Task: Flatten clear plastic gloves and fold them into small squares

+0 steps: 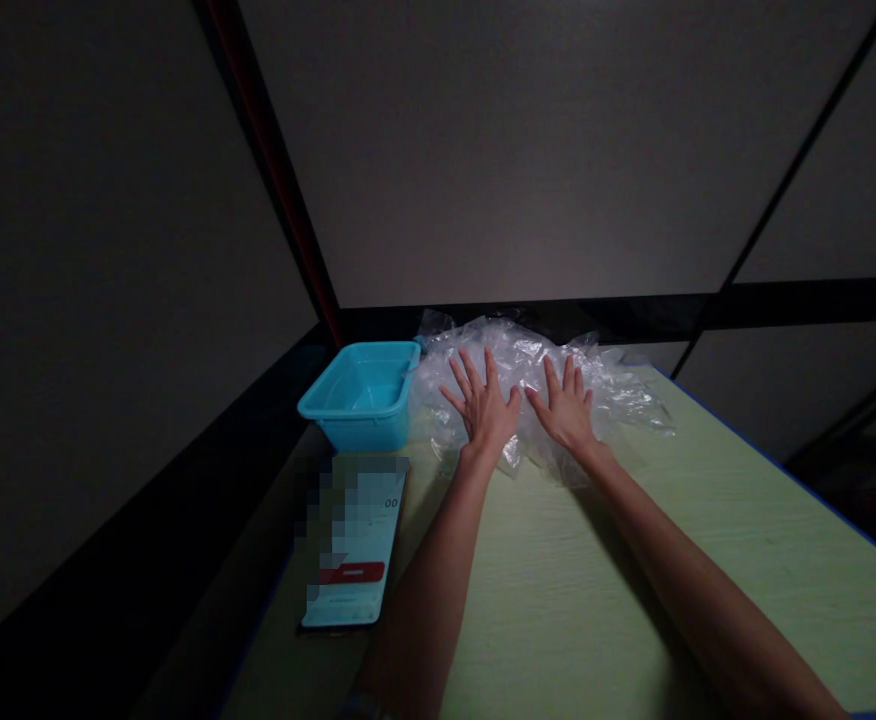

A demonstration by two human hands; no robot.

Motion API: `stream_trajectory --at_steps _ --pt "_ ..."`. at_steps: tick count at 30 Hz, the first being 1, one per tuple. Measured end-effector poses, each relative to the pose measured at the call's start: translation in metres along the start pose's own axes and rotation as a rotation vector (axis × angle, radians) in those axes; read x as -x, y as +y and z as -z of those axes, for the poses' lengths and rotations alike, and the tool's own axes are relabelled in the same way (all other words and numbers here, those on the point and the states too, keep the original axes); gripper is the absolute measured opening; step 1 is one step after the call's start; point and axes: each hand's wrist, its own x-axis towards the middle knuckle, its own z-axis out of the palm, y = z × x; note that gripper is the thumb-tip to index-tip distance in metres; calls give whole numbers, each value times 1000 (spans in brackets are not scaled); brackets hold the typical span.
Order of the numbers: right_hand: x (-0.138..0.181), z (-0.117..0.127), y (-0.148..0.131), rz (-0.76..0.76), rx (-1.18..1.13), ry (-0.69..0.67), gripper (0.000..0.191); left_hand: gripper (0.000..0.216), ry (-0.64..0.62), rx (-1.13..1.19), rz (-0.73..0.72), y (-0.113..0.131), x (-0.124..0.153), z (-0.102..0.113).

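A heap of crumpled clear plastic bags (625,395) lies at the far end of the table. My left hand (486,405) is spread over the left part of the heap, palm down, with its fingers apart. To the right of it, my right hand (569,410) is stretched over the same plastic, fingers also spread. The two thumbs point toward each other with a small gap between them. Neither hand grips anything. Whether the palms press on the plastic or hover just above it, I cannot tell.
A light blue plastic basin (367,428) stands left of the plastic, near the wall corner. In front of it lies a phone (355,600) with a lit, partly blurred screen. The pale green table (550,600) has a blue edge, and panelled walls rise behind and to the left.
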Motion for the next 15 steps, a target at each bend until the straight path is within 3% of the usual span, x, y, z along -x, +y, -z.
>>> stream_trajectory --at_steps 6,15 --pt "7 -6 0 -1 4 -62 57 65 -82 -5 45 -11 2 -12" --pt "-2 4 0 41 -142 -6 35 58 -149 2 111 -16 0 -17"
